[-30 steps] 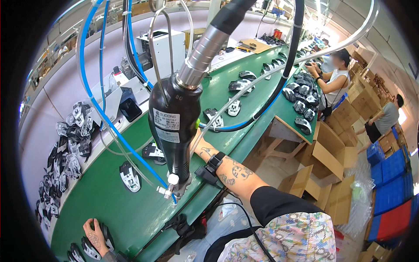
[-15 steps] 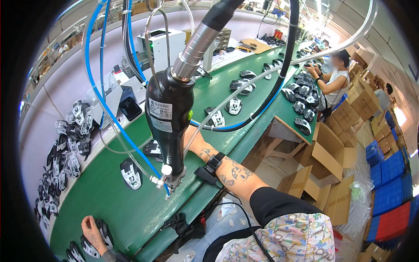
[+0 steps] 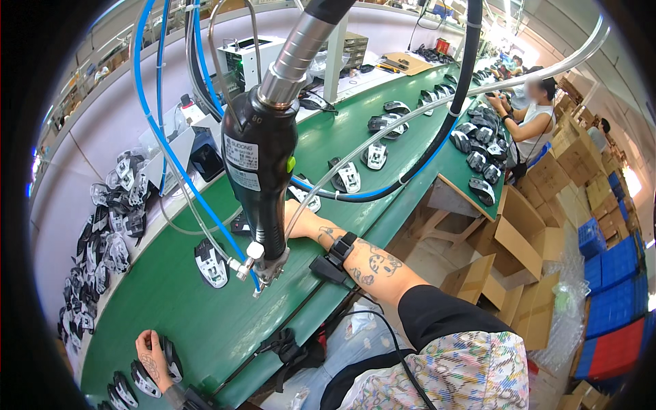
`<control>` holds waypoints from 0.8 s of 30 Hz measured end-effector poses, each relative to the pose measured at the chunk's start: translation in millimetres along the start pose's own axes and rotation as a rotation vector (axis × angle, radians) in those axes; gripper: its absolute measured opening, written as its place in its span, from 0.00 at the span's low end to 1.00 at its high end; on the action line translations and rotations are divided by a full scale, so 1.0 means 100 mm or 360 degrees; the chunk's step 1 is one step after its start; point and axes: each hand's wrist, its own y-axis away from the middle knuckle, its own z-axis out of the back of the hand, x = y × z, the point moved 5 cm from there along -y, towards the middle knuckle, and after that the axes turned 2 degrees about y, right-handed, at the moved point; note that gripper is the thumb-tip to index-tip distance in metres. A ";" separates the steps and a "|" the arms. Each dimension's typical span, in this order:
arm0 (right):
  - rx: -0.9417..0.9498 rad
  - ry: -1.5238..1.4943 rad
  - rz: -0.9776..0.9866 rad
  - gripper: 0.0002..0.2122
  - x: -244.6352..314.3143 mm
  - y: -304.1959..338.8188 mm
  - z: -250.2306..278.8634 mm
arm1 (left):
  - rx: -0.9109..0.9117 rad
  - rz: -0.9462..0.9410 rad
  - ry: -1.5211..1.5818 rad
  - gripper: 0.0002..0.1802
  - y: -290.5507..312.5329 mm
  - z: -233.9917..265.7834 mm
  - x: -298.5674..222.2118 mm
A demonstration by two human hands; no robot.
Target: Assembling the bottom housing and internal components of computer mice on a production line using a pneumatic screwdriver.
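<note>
In front of me hangs a black automatic screwdriver with a silver tip unit and hoses. My right hand is behind it; its fingers are mostly hidden. Just beyond that hand, a partly covered black-and-white computer mouse rests on the green bench. Nearer, left of the screwdriver tip, lies another mouse. Down at the lower left, my left hand rests open, fingers extended and slightly bent, against a dark mouse. A second mouse lies on its other side, with several more in a row.
White and black mouse parts are heaped along the left wall. Several mice line the green bench toward the back. A person sits at the right beside a pile of mice. Cardboard boxes and blue crates stand right.
My right hand has drawn back slightly toward the screwdriver, and a mouse beyond it has come into sight. My left hand stays beside the same mouse. The whole view has shifted a little.
</note>
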 end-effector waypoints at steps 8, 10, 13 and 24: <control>-0.0112 -0.0128 0.0070 0.13 -0.21 -0.02 -0.09 | 0.0035 -0.0035 0.0021 0.13 0.00 -0.05 -0.08; -0.0251 -0.0176 0.0245 0.14 -0.23 -0.06 -0.13 | 0.0054 -0.0006 0.0009 0.13 0.00 -0.05 -0.07; -0.0292 -0.0338 0.0110 0.14 -0.25 -0.04 -0.15 | 0.0172 0.0247 0.0619 0.13 -0.08 -0.09 0.27; -0.0289 -0.0183 0.0163 0.14 -0.39 -0.09 -0.19 | 0.0242 0.0102 0.0375 0.14 -0.01 -0.15 -0.06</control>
